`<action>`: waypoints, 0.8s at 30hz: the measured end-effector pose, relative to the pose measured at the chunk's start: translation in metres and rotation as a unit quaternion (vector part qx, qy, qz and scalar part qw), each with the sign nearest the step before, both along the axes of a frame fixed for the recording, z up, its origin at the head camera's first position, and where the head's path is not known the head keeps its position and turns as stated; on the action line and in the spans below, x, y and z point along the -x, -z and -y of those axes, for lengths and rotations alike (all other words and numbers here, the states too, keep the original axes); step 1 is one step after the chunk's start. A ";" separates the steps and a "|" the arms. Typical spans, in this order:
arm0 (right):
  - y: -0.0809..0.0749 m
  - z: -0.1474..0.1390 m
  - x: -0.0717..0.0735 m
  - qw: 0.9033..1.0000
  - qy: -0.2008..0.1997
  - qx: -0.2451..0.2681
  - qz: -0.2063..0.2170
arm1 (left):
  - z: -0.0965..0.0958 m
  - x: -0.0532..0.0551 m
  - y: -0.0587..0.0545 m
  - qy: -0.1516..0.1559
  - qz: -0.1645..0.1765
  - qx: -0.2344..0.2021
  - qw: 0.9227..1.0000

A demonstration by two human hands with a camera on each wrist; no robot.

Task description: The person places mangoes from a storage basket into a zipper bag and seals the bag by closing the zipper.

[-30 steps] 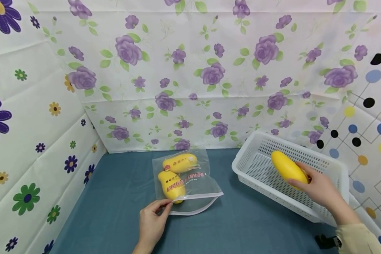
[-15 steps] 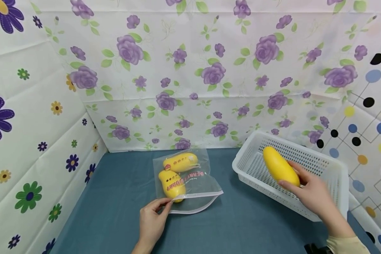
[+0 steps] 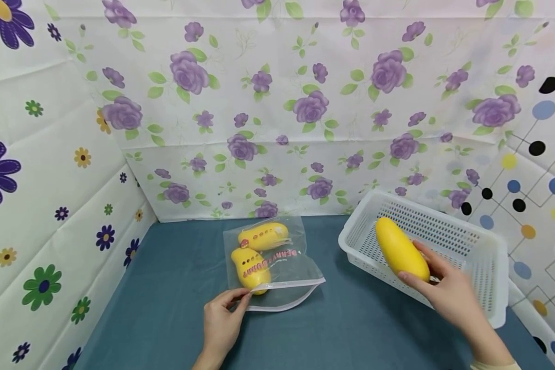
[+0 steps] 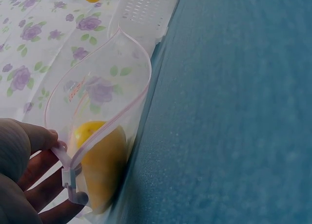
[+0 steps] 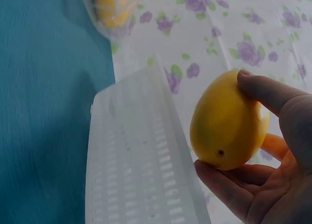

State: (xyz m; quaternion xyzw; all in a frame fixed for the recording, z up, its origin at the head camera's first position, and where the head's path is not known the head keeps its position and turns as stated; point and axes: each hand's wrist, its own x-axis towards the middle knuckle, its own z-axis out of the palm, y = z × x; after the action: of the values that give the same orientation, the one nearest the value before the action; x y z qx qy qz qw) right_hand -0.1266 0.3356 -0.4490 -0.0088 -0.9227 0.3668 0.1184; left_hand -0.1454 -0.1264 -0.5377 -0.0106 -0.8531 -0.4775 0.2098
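Note:
In the head view my right hand (image 3: pixel 453 290) grips a long yellow mango (image 3: pixel 401 250), held over the near side of a white perforated basket (image 3: pixel 483 313). The right wrist view shows thumb and fingers around the mango (image 5: pixel 226 121), a small dark spot at its end. My left hand (image 3: pixel 222 321) pinches the mouth edge of a clear zip bag (image 3: pixel 284 267) by its left corner. Two yellow mangoes lie inside the bag, one behind (image 3: pixel 263 236) and one nearer the mouth (image 3: pixel 252 270). In the left wrist view the bag's mouth gapes, with a slider (image 4: pixel 68 177) near the fingers.
The basket stands at the right of the blue-green tablecloth (image 3: pixel 342 329), apart from the bag. A flowered sheet (image 3: pixel 268 113) rises behind the table, with patterned sheets at the left (image 3: pixel 51 216) and right (image 3: pixel 527 205).
My right hand has carried the mango leftward from over the middle of the basket toward its near left side. The left hand and the bag have stayed in place.

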 end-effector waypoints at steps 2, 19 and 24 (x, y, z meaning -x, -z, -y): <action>0.000 0.006 -0.004 1.000 -0.003 0.004 0.001 | 0.000 0.000 0.000 -0.001 0.001 0.000 1.000; 0.005 0.046 -0.027 0.999 -0.042 0.029 0.017 | 0.001 0.000 0.000 -0.003 -0.003 0.002 1.000; 0.012 0.060 -0.033 0.997 -0.068 0.016 0.026 | 0.001 0.000 0.000 -0.003 -0.001 0.000 1.000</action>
State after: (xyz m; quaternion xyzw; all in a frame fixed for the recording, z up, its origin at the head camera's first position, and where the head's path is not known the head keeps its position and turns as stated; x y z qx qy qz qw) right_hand -0.0934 0.2754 -0.4605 0.0424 -0.9180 0.3882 0.0691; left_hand -0.1458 -0.1275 -0.5381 -0.0088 -0.8531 -0.4767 0.2118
